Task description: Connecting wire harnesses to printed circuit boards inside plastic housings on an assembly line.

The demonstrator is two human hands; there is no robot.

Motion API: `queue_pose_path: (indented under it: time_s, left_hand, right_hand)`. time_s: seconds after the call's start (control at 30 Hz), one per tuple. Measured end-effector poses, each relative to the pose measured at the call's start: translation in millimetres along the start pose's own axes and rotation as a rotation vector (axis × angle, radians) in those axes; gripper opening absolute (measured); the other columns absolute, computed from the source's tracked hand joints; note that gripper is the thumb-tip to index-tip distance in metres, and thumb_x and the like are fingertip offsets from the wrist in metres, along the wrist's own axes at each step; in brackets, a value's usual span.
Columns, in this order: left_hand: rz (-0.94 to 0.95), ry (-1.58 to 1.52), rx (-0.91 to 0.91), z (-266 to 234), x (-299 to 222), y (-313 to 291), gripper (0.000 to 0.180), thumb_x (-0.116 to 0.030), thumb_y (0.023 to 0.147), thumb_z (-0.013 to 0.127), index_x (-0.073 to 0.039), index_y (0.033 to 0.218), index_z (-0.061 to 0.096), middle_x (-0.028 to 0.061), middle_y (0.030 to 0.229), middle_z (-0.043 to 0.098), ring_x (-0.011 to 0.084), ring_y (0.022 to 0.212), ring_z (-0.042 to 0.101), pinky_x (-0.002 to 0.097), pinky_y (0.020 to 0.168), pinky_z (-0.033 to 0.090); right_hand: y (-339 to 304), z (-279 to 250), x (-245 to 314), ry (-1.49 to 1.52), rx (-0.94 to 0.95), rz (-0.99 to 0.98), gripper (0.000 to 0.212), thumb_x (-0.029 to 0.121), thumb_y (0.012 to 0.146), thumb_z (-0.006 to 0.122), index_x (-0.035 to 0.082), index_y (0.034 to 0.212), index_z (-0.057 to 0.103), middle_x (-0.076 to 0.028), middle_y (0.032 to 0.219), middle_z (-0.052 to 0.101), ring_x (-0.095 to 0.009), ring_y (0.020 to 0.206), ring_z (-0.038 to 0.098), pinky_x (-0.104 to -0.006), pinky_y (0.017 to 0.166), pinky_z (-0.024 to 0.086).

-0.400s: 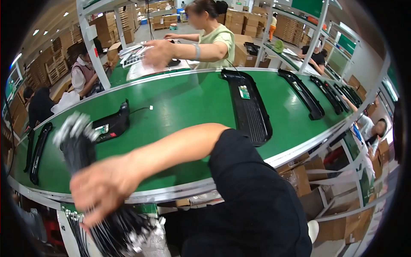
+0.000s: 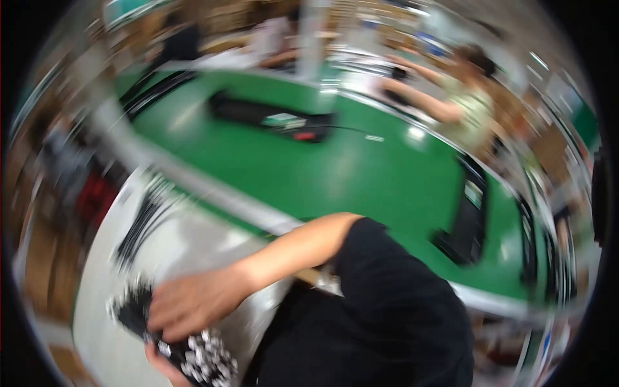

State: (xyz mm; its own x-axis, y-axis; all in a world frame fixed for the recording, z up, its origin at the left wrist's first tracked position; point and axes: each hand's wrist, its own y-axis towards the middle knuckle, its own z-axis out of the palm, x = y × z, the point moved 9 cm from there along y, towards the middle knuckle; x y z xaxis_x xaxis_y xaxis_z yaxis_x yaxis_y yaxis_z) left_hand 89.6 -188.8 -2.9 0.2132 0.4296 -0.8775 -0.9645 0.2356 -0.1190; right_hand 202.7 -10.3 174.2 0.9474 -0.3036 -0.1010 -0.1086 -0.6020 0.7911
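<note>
Both your hands, right hand [image 2: 196,303] above left hand [image 2: 166,362], grip a bundle of black cables [image 2: 193,351] at lower left, beside the green surface [image 2: 335,174].

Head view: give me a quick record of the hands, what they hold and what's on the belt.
right hand: on top of the cable bundle, gripping it
left hand: under the bundle, mostly hidden
cable bundle: black with pale ends, at lower left
green belt: carries long black panels
co-worker's arm: reaching over the far side
image: motion-blurred

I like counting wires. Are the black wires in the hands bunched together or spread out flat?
Bunched together. The right hand wraps over the black cable bundle, with its pale connector ends clustered in one clump; the blur hides finer detail.
</note>
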Motion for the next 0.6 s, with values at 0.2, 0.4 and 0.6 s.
queue_pose_path:
  time_s: [0.2, 0.4, 0.6]
  left_hand:
    - [-0.242, 0.319, -0.040, -82.6, -149.2, 4.0, 0.038, -0.017, 0.075, 0.059, 0.006, 0.106, 0.060, 0.0172, 0.106, 0.064, 0.0249, 0.097, 0.062, 0.0351, 0.090, 0.050]
    - [0.096, 1.422, -0.341, -215.5, -322.4, 55.0, 0.090, -0.027, 0.068, 0.082, -0.001, 0.139, 0.034, 0.0135, 0.123, 0.056, 0.0198, 0.114, 0.052, 0.0277, 0.100, 0.036]
    - [-0.268, 2.046, -0.864, -282.7, -211.6, 103.3, 0.102, -0.077, 0.075, 0.045, -0.015, 0.150, 0.017, 0.0303, 0.141, 0.036, 0.0482, 0.130, 0.034, 0.0568, 0.105, 0.027]
  right_hand:
    - [-54.7, 63.6, -68.1, 0.006, 0.367, 0.499, 0.046, 0.012, 0.079, 0.063, 0.009, 0.124, 0.054, -0.015, 0.129, 0.049, -0.034, 0.116, 0.049, -0.0429, 0.095, 0.041]
    - [-71.7, 119.1, -84.1, -0.036, 0.322, 0.627, 0.040, 0.015, 0.079, 0.064, 0.006, 0.118, 0.055, -0.015, 0.125, 0.050, -0.033, 0.114, 0.048, -0.0413, 0.095, 0.040]
    - [-81.6, 117.3, -108.1, -0.015, 0.288, 0.651, 0.035, 0.016, 0.079, 0.064, 0.004, 0.112, 0.057, -0.014, 0.117, 0.054, -0.032, 0.111, 0.049, -0.0417, 0.093, 0.041]
